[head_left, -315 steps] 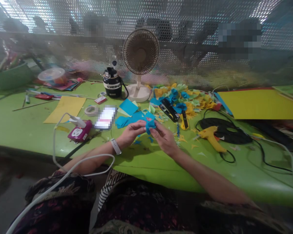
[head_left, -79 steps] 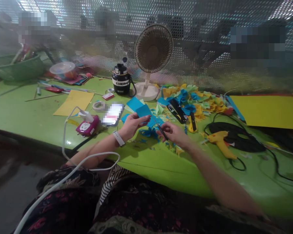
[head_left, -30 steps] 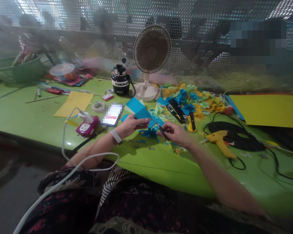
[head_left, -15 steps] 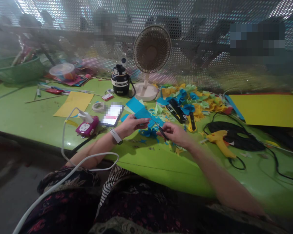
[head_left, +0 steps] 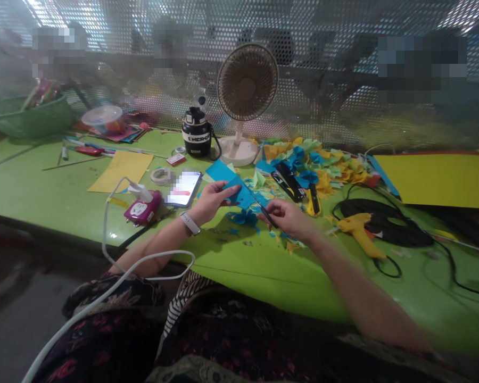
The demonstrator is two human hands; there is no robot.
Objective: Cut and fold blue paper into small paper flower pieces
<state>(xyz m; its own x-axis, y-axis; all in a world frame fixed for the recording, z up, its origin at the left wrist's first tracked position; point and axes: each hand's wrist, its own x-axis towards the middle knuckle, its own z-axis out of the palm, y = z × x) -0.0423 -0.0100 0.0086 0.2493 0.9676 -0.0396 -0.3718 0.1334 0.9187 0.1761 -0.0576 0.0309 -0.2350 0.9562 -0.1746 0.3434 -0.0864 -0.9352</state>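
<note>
My left hand (head_left: 211,199) pinches a blue paper piece (head_left: 239,192) and holds it just above the green table (head_left: 40,191). My right hand (head_left: 289,217) grips small dark scissors (head_left: 263,208), whose blades meet the right edge of the paper. A cut blue paper flower (head_left: 245,217) lies on the table below and between my hands. Blue paper scraps lie around it.
A phone (head_left: 182,187), a pink socket block (head_left: 142,207) with a white cable, tape rolls, a black jug (head_left: 196,139) and a small fan (head_left: 244,90) stand behind. A pile of paper flowers (head_left: 323,165), a yellow glue gun (head_left: 359,229), black cords and a yellow sheet (head_left: 443,178) lie right.
The scissors have worked further into the blue paper, which now tilts lower in my left hand. Earlier I held a blue paper flower in both hands; it now lies on the table.
</note>
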